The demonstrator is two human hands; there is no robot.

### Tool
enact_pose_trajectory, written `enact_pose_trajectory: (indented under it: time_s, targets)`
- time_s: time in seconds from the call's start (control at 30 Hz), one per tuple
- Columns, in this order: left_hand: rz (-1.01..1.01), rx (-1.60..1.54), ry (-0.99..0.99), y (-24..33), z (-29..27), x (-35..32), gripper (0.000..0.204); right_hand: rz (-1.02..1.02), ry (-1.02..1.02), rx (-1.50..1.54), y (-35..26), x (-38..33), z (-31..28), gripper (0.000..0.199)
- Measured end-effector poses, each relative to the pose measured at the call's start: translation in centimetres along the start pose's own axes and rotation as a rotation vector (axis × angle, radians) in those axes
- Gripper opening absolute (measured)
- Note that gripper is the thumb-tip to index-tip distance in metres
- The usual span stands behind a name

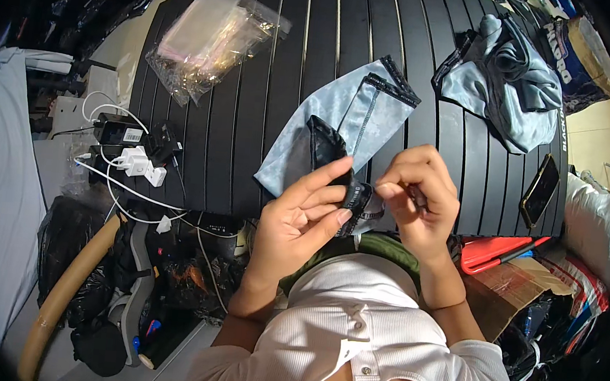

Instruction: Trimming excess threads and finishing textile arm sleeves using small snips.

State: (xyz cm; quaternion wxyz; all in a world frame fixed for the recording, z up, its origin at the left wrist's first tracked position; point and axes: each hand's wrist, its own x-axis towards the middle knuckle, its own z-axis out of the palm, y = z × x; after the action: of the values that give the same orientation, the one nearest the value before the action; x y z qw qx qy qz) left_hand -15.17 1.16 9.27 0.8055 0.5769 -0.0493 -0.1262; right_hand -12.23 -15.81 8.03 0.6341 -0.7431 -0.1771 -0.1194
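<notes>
A light grey-blue fabric sleeve (pixel 302 143) with black stitched edges lies near the middle of the table, its near end raised toward me. My left hand (pixel 294 229) grips the black band (pixel 356 199) at that end between thumb and fingers. Close by on the right, my right hand (pixel 426 201) is closed in a pinch beside the band's edge. What its fingertips hold, if anything, is too small to make out. At the far right of the table lies a crumpled pile of similar grey-blue fabric pieces (pixel 506 85).
The black slatted table (pixel 229 140) carries a stack of clear plastic bags (pixel 209 37) at far left and a phone (pixel 540 191) by the right edge. White chargers (pixel 133 161) and cables crowd its left side. Below right stands an open cardboard box (pixel 507 288).
</notes>
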Motion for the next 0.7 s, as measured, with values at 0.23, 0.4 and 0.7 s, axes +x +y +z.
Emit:
enact_pose_trajectory:
  time_s: [0.23, 0.4, 0.7]
  targets:
    - [-0.057, 0.004, 0.009, 0.2, 0.2, 0.0, 0.044, 0.088, 0.041, 0.090, -0.3, 0.3, -0.4, 0.007]
    - [-0.061, -0.009, 0.051, 0.2, 0.5, 0.2, 0.042, 0.080, -0.081, 0.016, -0.9, 0.8, -0.3, 0.009]
    - [-0.130, 0.025, 0.074, -0.1, 0.4, 0.2, 0.038, -0.040, -0.056, -0.011, -0.2, 0.5, -0.1, 0.010]
